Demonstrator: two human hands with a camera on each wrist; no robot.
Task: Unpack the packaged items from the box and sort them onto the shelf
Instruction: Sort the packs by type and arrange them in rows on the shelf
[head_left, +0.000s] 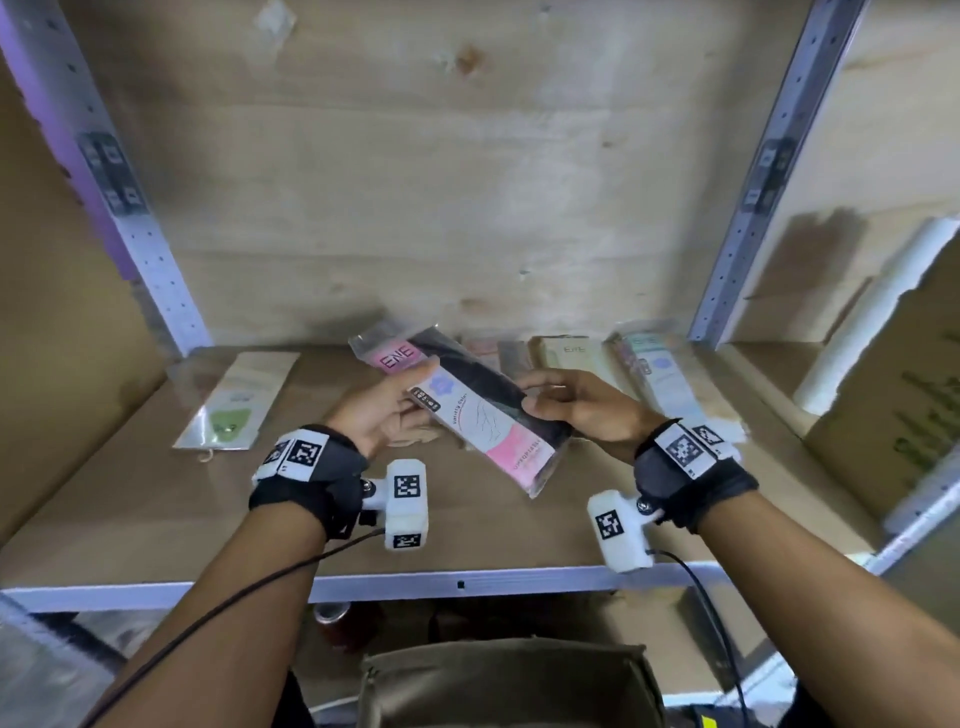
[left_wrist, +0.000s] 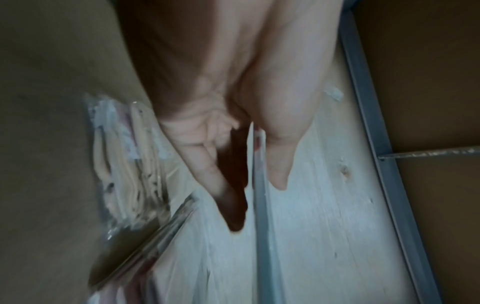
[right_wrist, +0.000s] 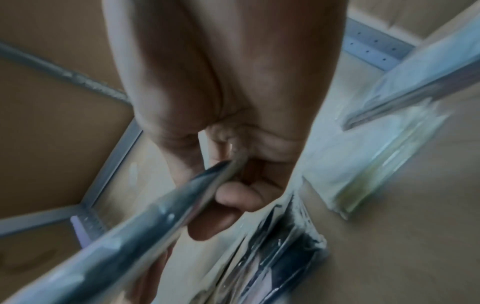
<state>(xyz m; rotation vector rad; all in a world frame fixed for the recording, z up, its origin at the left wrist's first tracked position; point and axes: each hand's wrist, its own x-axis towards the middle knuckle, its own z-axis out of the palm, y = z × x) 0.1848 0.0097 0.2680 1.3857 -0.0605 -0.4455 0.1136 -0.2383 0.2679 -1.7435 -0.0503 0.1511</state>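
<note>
1. Nearest us, the head view alone showed the open brown box (head_left: 511, 680) below the shelf edge; its contents were too dark to make out.
2. Above the shelf board (head_left: 156, 499), both hands held one pink-and-black packet (head_left: 470, 410) off the board: the left hand (head_left: 387, 410) pinched its left side between thumb and fingers, and the right hand (head_left: 582, 408) gripped its right side.
3. The left wrist view (left_wrist: 257, 185) showed that packet edge-on, thumb (left_wrist: 279, 156) on one face and fingers (left_wrist: 223, 185) on the other.
4. The right wrist view showed fingers (right_wrist: 233, 197) curled around the glossy edge (right_wrist: 155, 216).
5. Farther back, a green-labelled packet (head_left: 236, 400) lay flat on the left.
6. Several packets (head_left: 613, 358) sat grouped on the right, near the plywood back panel (head_left: 441, 182).
</note>
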